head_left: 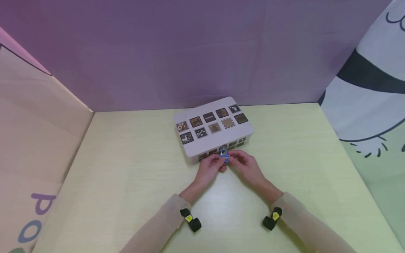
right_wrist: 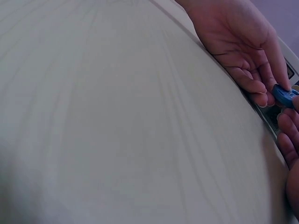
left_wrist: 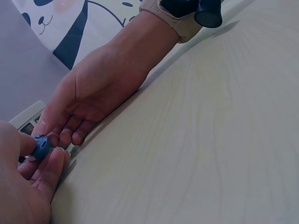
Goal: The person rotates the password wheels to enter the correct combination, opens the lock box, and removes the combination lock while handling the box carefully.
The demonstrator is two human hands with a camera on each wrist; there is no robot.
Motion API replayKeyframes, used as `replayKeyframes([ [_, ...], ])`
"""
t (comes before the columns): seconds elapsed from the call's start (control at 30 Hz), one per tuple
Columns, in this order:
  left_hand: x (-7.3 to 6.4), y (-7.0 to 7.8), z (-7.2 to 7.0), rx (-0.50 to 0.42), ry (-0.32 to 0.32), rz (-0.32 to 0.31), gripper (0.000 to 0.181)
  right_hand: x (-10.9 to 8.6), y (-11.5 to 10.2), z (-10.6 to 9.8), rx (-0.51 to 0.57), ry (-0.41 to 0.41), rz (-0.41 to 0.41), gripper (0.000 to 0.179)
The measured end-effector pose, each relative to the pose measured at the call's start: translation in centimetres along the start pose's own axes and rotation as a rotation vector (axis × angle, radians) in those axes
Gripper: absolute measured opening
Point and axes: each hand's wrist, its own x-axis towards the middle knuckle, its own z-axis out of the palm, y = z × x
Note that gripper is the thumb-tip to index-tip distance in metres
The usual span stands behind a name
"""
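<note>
A small blue padlock [head_left: 225, 156] with a looped top is held up between both hands, just in front of a white box. My left hand [head_left: 207, 169] pinches it from the left with thumb and fingers. From the other side, my right hand [head_left: 249, 168] grips its right edge between thumb and forefinger. In the left wrist view the padlock [left_wrist: 41, 146] is partly covered by fingertips. The right wrist view catches the blue body of the padlock [right_wrist: 285, 95] at its right edge, fingers of both hands around it.
The white box [head_left: 209, 137], printed with rows of small square pictures, sits at a slant near the back of the pale table [head_left: 126, 182]. A purple panel [head_left: 177, 56] stands behind the table, with printed cloth panels at left and right.
</note>
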Motion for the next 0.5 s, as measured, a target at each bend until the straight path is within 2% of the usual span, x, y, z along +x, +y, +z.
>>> replayKeyframes([
  [0.2, -0.13, 0.17, -0.12, 0.0, -0.01, -0.006, 0.027, -0.02, -0.11, 0.01, -0.007, -0.004, 0.003, 0.028],
  [0.5, -0.27, -0.17, -0.46, -0.033, -0.037, 0.028, 0.03, 0.02, -0.04, 0.04, -0.005, 0.0, -0.012, 0.028],
])
